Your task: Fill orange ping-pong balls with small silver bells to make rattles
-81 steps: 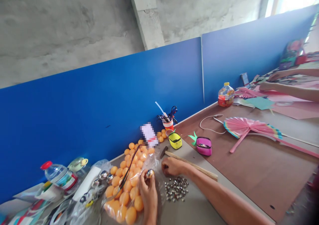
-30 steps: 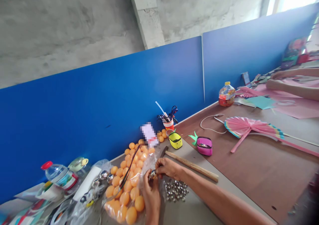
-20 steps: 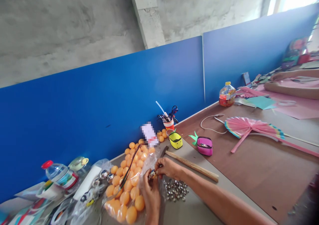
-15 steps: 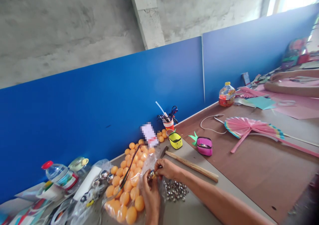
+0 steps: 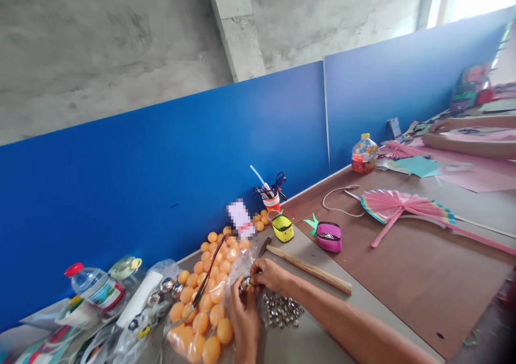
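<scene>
My left hand [image 5: 245, 315] is closed around a shiny silver ball [image 5: 245, 284], held between thumb and fingers. Right against it, my right hand [image 5: 266, 274] pinches at the ball's side; a small yellowish bit shows there, too small to name. Below my right wrist lies a pile of small shiny silver pieces [image 5: 282, 311]. To the left of my hands, a clear plastic bag holds many orange balls [image 5: 207, 302]. A hammer [image 5: 308, 267] with a wooden handle lies just beyond my right forearm.
Yellow [image 5: 283, 228] and magenta pouches [image 5: 329, 237] stand behind the hammer, near a cup of pens [image 5: 271, 200]. A pink paper fan [image 5: 403, 209] lies to the right. Bottles [image 5: 97, 288] and larger silver balls [image 5: 166, 284] crowd the left. Another person's arms [image 5: 471, 138] rest far right.
The view has shifted very slightly. Both hands stay together at the silver ball, with only a slight shift of the fingers.
</scene>
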The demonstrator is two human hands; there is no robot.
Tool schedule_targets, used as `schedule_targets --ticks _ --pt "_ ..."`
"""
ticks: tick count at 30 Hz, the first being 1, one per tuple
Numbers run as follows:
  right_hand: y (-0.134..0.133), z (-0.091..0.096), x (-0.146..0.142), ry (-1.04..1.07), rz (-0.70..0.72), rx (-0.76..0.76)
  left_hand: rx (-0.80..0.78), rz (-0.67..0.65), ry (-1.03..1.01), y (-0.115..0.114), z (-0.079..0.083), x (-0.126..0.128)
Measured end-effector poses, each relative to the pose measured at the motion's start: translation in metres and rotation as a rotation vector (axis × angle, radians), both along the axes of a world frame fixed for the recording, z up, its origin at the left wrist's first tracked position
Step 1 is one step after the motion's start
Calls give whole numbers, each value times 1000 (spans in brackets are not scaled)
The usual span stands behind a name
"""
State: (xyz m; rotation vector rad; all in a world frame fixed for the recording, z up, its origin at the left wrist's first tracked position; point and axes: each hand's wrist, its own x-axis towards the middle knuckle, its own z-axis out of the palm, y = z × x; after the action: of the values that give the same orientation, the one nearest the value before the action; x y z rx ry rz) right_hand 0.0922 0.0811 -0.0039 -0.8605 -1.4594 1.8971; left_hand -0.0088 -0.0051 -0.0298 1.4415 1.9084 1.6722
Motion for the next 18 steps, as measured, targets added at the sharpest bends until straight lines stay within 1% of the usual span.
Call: schedule_targets --ticks 3,5,7,9,11,13,16,18 --pt "6 4 10 43 58 -39 -19 15 -88 1 3 0" --pt "15 7 22 67 93 -34 -35 39 -142 2 5 0" --pt "25 10 35 32 138 105 -40 31 -200 4 5 0" --pt "36 11 46 -156 166 264 -34 -4 -258 5 3 0" --pt "43 10 52 -253 188 326 -29 -13 -293 5 2 0" --pt "46 9 54 -338 235 396 -39 7 -292 5 3 0" --pt "45 6 53 -447 337 528 -71 43 -266 3 5 0" --pt "42 3 51 -472 404 574 -86 52 -236 2 6 -1"
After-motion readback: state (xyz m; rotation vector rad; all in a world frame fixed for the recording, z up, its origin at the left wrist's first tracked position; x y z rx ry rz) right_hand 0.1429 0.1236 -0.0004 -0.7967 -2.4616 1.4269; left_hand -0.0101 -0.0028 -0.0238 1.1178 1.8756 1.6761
